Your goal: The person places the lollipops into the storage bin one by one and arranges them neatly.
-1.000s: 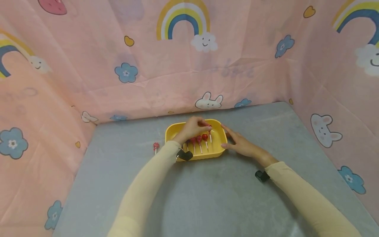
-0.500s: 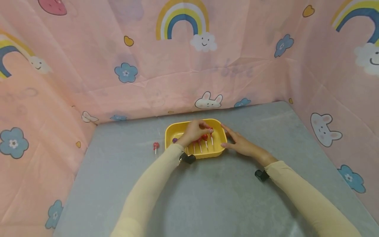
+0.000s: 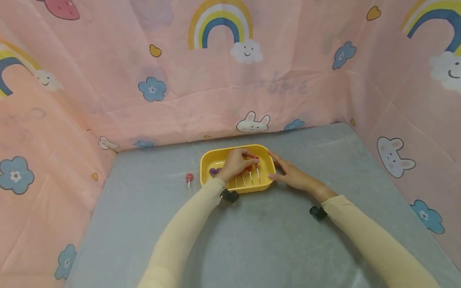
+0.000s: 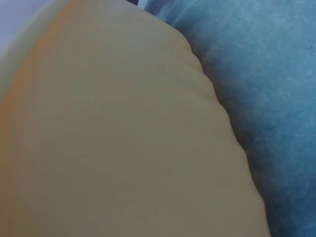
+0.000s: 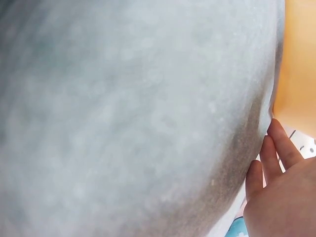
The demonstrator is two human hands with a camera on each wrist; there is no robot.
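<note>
In the head view, my left hand (image 3: 235,164) reaches into a yellow tray (image 3: 267,170). Its thumb and fingertips pinch the wrapped head of a red lollipop (image 3: 256,159), whose white stick points toward me. Several other lollipops lie in a row in the tray, purple lollipops (image 3: 214,172) at the left and red ones partly hidden under the hand. My right hand (image 3: 293,176) touches the tray's right end, with fingers extended and thumb apart. In the right wrist view, fingertips of the right hand (image 5: 276,192) reach the tray's orange-looking wall (image 5: 301,64).
One red lollipop (image 3: 189,177) lies on the grey table (image 3: 252,240), left of the tray. Pink printed cloth (image 3: 173,108) stands around the back and sides. The left wrist view is mostly filled by a pale sleeve (image 4: 123,128).
My left hand has shifted slightly right and toward me with the lollipop, uncovering the purple lollipops at the left. The right hand stays at the tray's end.
</note>
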